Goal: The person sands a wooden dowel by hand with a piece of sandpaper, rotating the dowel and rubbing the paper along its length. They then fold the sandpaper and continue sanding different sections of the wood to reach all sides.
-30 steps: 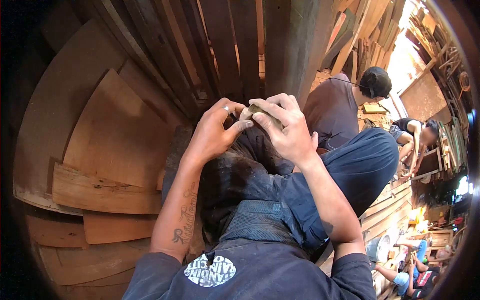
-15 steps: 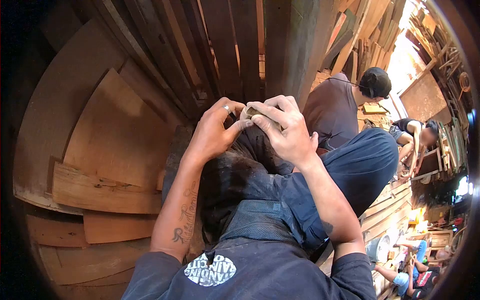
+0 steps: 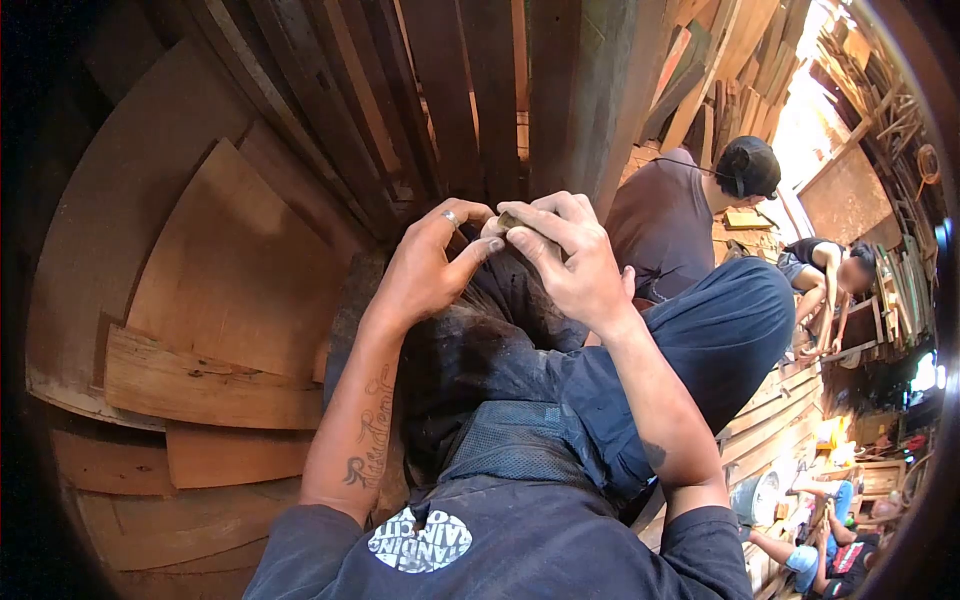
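Both my hands meet over my lap at the middle of the view. My left hand (image 3: 435, 262), with a ring on one finger, pinches a small pale rounded piece (image 3: 491, 228) by its edge; its kind is not clear. Between the thumb and fingers of my right hand (image 3: 568, 252) is a small grey-brown folded piece (image 3: 508, 220) that looks like sandpaper, pressed against the pale piece. My fingers cover most of both things.
Large wooden boards (image 3: 225, 270) lie overlapping on the left. Upright planks (image 3: 480, 110) stand in front of me. A person in a dark cap (image 3: 748, 166) sits close on the right, with other people beyond. Wood stacks (image 3: 895, 130) line the far right.
My right fingers and the folded piece have turned slightly, so less of its hollow side shows. My left hand has barely shifted.
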The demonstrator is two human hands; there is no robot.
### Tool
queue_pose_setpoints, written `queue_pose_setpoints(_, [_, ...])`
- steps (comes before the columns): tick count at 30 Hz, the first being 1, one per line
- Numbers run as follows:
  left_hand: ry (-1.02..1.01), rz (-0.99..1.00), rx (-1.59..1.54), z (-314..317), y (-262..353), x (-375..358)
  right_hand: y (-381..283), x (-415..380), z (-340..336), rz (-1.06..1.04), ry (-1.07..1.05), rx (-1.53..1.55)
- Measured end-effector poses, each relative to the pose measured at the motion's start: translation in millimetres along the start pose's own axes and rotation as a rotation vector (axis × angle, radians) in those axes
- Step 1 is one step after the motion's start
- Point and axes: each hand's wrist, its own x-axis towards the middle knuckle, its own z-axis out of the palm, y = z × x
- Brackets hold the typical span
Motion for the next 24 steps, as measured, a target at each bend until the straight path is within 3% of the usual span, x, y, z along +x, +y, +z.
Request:
queue_pose_setpoints(4, [-0.027,-0.093,-0.038,-1.7,5.8,0.5,-0.8,-0.2,-0.3,0.002,0.013,-0.013])
queue_pose_setpoints(7, [0.019,0.012,0.010,0.8,0.5,0.3,-2.1,-2.1,1.9,-0.004,0.001,0.007])
queue_pose_setpoints(13, [-0.022,-0.080,-0.097,0.7,5.7,-0.3,-1.3,-1.7,2.2,0.007,0.011,0.026])
queue_pose_setpoints(24, [-0.002,-0.027,0.001,-0.1,4.6,-1.5,1.5,-0.3,1.1,-0.006,0.025,-0.015])
